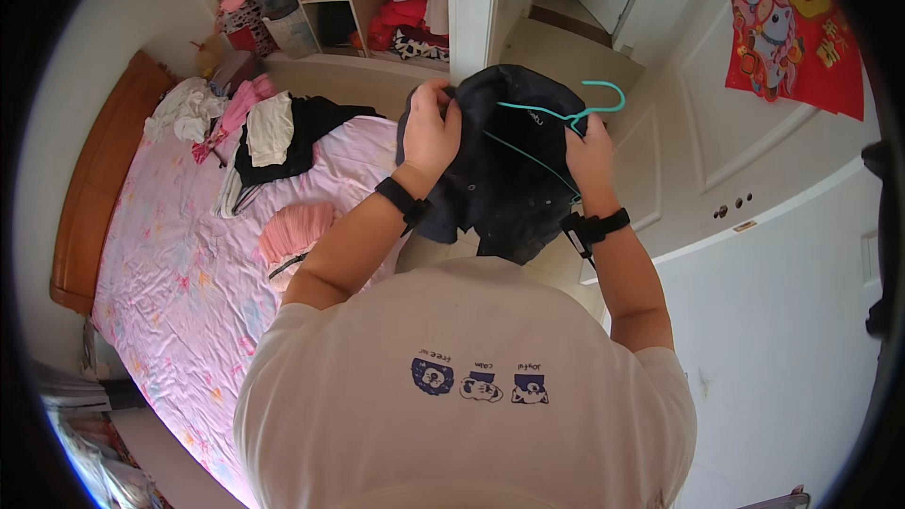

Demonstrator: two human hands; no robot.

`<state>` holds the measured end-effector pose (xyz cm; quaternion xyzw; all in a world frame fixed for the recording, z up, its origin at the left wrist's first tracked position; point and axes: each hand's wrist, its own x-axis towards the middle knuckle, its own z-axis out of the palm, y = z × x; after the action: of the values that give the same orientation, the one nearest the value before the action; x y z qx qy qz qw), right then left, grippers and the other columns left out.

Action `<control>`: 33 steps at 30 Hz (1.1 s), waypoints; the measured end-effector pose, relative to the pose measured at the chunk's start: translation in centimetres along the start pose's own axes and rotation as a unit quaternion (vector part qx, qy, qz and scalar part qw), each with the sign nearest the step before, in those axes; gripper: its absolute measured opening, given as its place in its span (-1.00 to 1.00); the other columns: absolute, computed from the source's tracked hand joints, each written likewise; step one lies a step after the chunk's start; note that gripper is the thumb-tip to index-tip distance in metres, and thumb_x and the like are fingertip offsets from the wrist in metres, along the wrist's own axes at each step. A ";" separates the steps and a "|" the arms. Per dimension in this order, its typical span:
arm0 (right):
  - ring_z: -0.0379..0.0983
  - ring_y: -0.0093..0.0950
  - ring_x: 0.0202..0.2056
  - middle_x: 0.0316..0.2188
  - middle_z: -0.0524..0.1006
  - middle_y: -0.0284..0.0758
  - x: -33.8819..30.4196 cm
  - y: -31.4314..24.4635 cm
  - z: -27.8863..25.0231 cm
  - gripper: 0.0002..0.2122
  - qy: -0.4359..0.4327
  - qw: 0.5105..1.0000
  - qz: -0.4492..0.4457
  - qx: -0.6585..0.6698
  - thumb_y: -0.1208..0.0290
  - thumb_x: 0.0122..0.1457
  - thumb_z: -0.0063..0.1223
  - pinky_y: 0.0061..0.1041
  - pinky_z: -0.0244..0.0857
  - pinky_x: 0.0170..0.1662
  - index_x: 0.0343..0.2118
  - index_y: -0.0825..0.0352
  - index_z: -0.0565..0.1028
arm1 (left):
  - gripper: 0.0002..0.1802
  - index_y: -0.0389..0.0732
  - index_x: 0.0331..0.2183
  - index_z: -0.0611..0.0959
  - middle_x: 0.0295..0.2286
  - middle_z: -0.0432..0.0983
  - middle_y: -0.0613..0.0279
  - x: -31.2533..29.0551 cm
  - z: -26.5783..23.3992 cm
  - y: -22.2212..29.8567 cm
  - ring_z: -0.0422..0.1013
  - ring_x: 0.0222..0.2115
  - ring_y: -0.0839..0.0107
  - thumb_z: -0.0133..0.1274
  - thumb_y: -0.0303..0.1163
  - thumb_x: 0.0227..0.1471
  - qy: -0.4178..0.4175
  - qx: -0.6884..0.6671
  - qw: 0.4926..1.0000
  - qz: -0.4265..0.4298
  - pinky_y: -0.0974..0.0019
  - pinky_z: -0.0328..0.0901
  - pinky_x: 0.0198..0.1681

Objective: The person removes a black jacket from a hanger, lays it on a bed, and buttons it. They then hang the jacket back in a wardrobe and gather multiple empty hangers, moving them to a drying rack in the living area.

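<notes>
A dark navy jacket (518,217) with a pale label inside its neck hangs in front of my chest. My left hand (434,132) is closed on its left shoulder, fingers wrapped in the cloth. Closed near the base of the hook, my right hand (591,153) grips a teal clothes hanger (606,106). One arm of this hanger reaches left into the jacket's neck opening, and its lower bar crosses the dark inside. Whether the right fingers also pinch the jacket's edge, I cannot tell.
Left of me is a bed (170,264) with a pink flowered sheet and a wooden headboard (90,198). A pink ruffled item (297,231) and a clothes pile (292,137) lie on it. Open shelves (330,14) stand beyond; a white door (754,151) is at my right.
</notes>
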<state>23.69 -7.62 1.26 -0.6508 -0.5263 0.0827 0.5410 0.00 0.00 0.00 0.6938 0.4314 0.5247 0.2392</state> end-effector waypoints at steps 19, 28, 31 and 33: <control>0.46 -0.05 -0.14 -0.24 0.54 -0.06 1.6 3.8 -0.4 -0.65 -0.195 0.975 -0.091 -0.049 0.38 0.00 0.23 -0.24 0.34 -0.14 -0.14 0.35 0.45 | -0.36 0.00 0.06 0.47 -0.22 0.59 0.04 -2.3 -1.9 -0.5 0.51 -0.22 0.05 0.24 -0.03 -0.04 -0.162 0.131 0.969 0.131 0.15 0.41 -0.23; 0.38 -0.17 -0.02 -0.07 0.46 -0.17 1.4 11.4 -1.3 -0.40 0.082 0.976 -0.161 -0.122 0.20 -0.12 0.41 -0.23 0.28 0.04 0.00 0.29 0.42 | -0.68 -0.17 -0.24 0.68 -0.34 0.61 0.05 0.2 -2.8 1.1 0.53 -0.33 0.08 0.24 -0.18 -0.01 -0.152 0.113 0.972 0.142 0.20 0.40 -0.28; 0.35 -0.16 -0.01 -0.08 0.42 -0.14 -3.5 13.6 -1.2 -0.37 0.152 0.967 -0.162 -0.125 0.24 -0.11 0.43 -0.26 0.22 0.09 0.02 0.35 0.38 | -0.69 -0.23 -0.30 0.68 -0.42 0.60 0.04 0.4 -2.9 2.2 0.52 -0.42 0.10 0.25 -0.19 -0.02 -0.146 0.113 0.974 0.133 0.22 0.39 -0.35; 0.34 -0.17 -0.01 -0.09 0.42 -0.14 -5.0 15.3 -0.3 -0.39 0.200 0.969 -0.099 -0.102 0.24 -0.09 0.42 -0.27 0.21 0.10 0.01 0.36 0.38 | -0.68 -0.26 -0.28 0.67 -0.40 0.61 0.04 0.9 -3.4 2.9 0.54 -0.40 0.18 0.29 -0.25 -0.05 -0.143 0.132 0.974 0.118 0.29 0.39 -0.30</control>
<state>30.84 -9.55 -13.07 -0.6505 -0.4750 -0.1579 0.5713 -2.11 -1.08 3.88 0.8329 0.3734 0.3834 0.1412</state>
